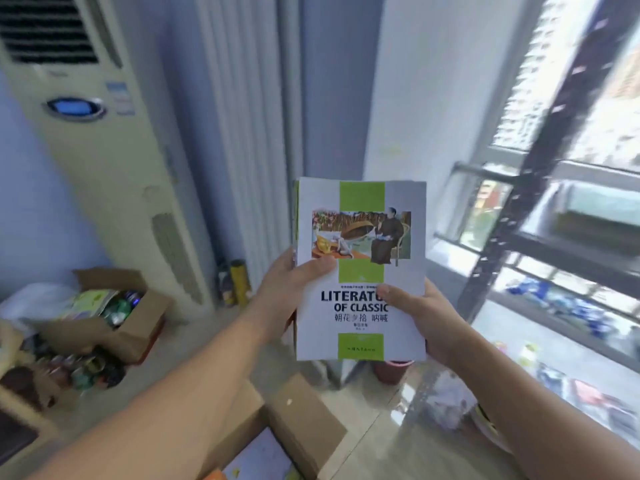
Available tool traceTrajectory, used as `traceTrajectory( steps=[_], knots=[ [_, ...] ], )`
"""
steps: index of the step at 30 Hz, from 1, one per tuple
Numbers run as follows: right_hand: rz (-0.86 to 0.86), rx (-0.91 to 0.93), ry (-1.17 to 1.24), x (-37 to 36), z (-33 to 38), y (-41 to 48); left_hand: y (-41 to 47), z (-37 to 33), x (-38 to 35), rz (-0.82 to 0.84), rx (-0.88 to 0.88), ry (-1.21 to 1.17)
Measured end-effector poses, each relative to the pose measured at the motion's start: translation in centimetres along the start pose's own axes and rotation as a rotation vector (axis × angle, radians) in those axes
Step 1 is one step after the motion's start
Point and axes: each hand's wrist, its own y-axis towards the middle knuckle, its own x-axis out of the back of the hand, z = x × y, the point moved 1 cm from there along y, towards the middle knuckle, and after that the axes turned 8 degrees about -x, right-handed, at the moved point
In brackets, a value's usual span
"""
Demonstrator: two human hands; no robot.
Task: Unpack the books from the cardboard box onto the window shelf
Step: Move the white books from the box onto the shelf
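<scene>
The left hand [282,299] grips the left edge of a stack of books [360,237], its thumb [320,268] pressed flat across the front cover and its fingers curled out of sight behind the stack. The right hand [427,318] grips the lower right edge the same way, its thumb [391,292] lying over the end of the word "LITERATURE" and its fingers wrapped behind. Both hands are clamped on the stack.

The stack is held upright in the air in front of the person, above an open cardboard box [298,420] on the floor [221,323] and to the left of the black metal window shelf [502,237], well clear of both. The front cover is pale grey with a green vertical band, a painted picture of a seated figure in dark clothes, dark blue English lettering and a line of Chinese characters. Coloured edges of further books show behind its left side.
</scene>
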Motion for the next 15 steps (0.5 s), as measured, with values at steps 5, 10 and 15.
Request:
traceTrajectory(
  steps=[5,10,15],
  knots=[
    [-0.196,0.088,0.033,13.1,1.9,-9.4,-0.2,1.7,-15.7,0.204,-0.020,0.001],
    [-0.394,0.155,0.058,26.4,2.2,-20.9,-2.5,4.9,-32.8,0.411,-0.013,-0.012],
    [-0.516,0.193,0.085,36.7,1.5,-30.1,-5.5,8.6,-46.0,0.590,0.019,-0.020]
  ],
)
